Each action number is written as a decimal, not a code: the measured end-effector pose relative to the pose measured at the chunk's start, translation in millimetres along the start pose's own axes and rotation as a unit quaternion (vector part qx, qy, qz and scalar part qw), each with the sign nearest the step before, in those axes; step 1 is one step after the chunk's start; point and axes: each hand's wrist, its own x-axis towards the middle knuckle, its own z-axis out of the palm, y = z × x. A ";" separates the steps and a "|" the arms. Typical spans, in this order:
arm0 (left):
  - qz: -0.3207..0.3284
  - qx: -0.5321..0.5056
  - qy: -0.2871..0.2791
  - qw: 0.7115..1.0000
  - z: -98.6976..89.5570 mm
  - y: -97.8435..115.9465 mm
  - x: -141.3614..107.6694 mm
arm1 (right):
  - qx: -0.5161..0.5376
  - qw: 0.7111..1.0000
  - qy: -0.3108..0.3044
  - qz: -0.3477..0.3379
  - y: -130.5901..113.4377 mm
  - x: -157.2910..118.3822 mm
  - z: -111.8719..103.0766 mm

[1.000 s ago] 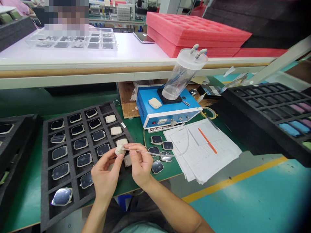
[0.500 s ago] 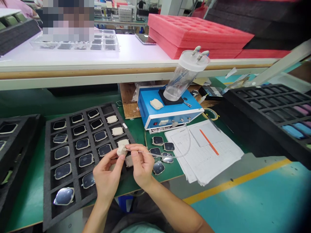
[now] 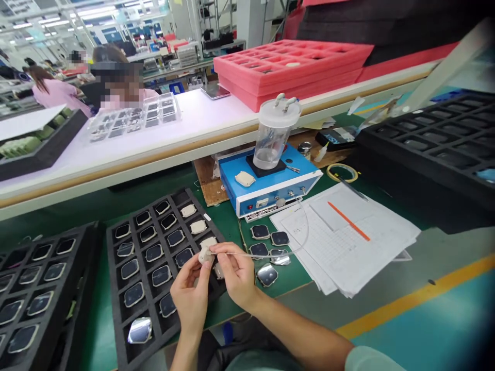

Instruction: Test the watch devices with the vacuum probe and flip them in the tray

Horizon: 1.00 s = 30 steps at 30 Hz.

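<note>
My left hand [image 3: 191, 296] pinches a small beige watch case [image 3: 204, 254] between thumb and fingers, above the black foam tray [image 3: 116, 309]. Close on its right, my right hand [image 3: 237, 281] grips the end of a thin clear tube [image 3: 308, 226], with the tip against the beige case. Whether the tip enters the case is too small to tell. From the right hand the tube loops back to a blue machine [image 3: 232, 188]. Dark-screened watches and beige cases fill the tray's compartments. Several more watches [image 3: 267, 275] lie right of my hands.
A clear cylinder [image 3: 273, 134] and a beige case [image 3: 245, 179] stand on the machine. Papers [image 3: 340, 268] with an orange strip [image 3: 348, 220] lie to the right. Another black tray [image 3: 83, 268] is at left. Red foam trays [image 3: 247, 85] sit on the shelf; a person is behind it.
The camera has tilted up and turned, so more of the room and the left tray shows. Both hands keep the same hold on the beige case and tube.
</note>
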 end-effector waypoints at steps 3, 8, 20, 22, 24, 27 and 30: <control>0.003 -0.003 0.003 1.000 0.9 2.9 0.0 | 0.010 1.000 0.002 0.001 1.1 0.4 0.4; 0.008 -0.017 0.008 1.000 2.7 4.6 -1.2 | 0.028 1.000 -0.008 0.001 3.6 0.1 0.3; 0.003 -0.020 0.023 1.000 4.9 2.1 -1.9 | 0.008 1.000 -0.017 0.025 1.9 -1.2 -2.5; 0.004 -0.022 0.022 1.000 4.9 1.7 -2.5 | 0.006 1.000 -0.019 0.020 1.3 -1.5 -2.7; 0.004 -0.025 0.021 0.999 4.7 1.0 -2.8 | 0.003 1.000 -0.014 0.011 0.8 -1.9 -2.7; 0.000 -0.028 0.015 0.999 4.2 -0.1 -3.1 | -0.001 1.000 -0.003 -0.004 1.0 -2.5 -2.6; -0.003 -0.026 0.003 1.000 3.9 -0.8 -4.3 | 0.001 1.000 -0.001 -0.008 1.7 -3.0 -3.0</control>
